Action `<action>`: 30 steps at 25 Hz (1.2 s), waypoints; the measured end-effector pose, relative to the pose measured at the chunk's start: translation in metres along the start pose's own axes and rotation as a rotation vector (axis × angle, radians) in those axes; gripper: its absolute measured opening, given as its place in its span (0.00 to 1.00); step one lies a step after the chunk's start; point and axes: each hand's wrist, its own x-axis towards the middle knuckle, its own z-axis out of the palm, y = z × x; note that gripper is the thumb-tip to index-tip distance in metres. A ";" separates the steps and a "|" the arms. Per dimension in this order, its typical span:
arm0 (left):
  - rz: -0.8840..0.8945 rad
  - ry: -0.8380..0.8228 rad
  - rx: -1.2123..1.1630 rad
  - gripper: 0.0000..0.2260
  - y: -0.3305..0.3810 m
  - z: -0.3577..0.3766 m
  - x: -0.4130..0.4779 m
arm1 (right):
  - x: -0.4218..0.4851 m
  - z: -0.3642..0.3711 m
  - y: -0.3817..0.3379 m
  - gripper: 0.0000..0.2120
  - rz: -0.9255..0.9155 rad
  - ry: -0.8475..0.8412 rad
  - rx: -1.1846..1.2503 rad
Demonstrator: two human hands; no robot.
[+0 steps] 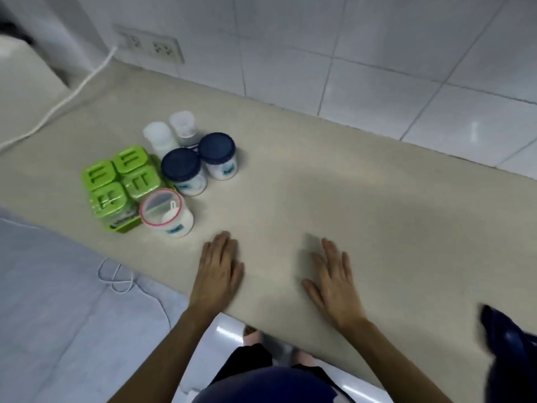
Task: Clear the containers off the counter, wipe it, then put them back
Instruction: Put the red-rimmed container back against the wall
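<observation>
Counter: beige counter (363,184) runs along a white tiled wall (377,53); right half bare.
Left hand: left hand (219,271) lies palm down, fingers straight and together, flat near the front edge; holds nothing.
Right hand: right hand (334,282) also palm down, fingers spread a little, flat on the surface; holds nothing. The two hands are apart from each other.
Containers: all grouped on the counter's left part, beyond the left hand.
Green set: four green-lidded boxes (120,180) packed two by two in a green tray.
Red-rimmed jar: clear-lidded jar (167,213) just beside the green set, nearest the left hand, white scoop visible inside.
Blue-lidded jars: two blue-lidded jars (200,162) side by side behind it.
White bottles: two pale bottles (171,132) at the back of the group; blurred.
Wall: double socket (151,45), white cable (58,103) trailing across the counter's left end.
</observation>
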 end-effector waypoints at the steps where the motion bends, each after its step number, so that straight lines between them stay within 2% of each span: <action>1: -0.038 0.027 0.006 0.22 -0.015 -0.007 -0.003 | 0.019 0.001 -0.017 0.28 -0.061 -0.004 0.003; 4: -0.170 0.107 -0.024 0.22 -0.059 -0.033 -0.003 | 0.071 0.005 -0.072 0.27 -0.185 -0.026 0.041; 7: -0.196 0.179 -0.030 0.20 -0.094 -0.044 -0.018 | 0.103 0.009 -0.123 0.27 -0.260 -0.057 0.133; 12: -0.309 0.231 -0.103 0.20 -0.118 -0.047 -0.031 | 0.148 -0.005 -0.226 0.36 -0.300 -0.085 0.368; 14: -0.309 0.245 -0.112 0.22 -0.129 -0.047 -0.028 | 0.174 -0.009 -0.273 0.39 -0.263 -0.032 0.457; 17: -0.343 0.283 -0.240 0.24 -0.139 -0.046 -0.030 | 0.196 -0.006 -0.322 0.44 -0.102 0.085 0.563; 20: -0.324 0.322 -0.239 0.24 -0.139 -0.043 -0.035 | 0.195 0.005 -0.341 0.47 -0.152 0.070 0.647; 25: -0.380 0.367 -0.288 0.17 -0.148 -0.049 -0.032 | 0.208 0.008 -0.350 0.37 -0.200 0.052 0.753; 28: -0.360 0.396 -0.233 0.14 -0.159 -0.056 -0.042 | 0.212 -0.007 -0.323 0.38 -0.147 0.075 0.843; 30: -0.304 0.373 -0.164 0.15 -0.165 -0.061 -0.040 | 0.218 -0.020 -0.282 0.38 -0.048 0.088 0.865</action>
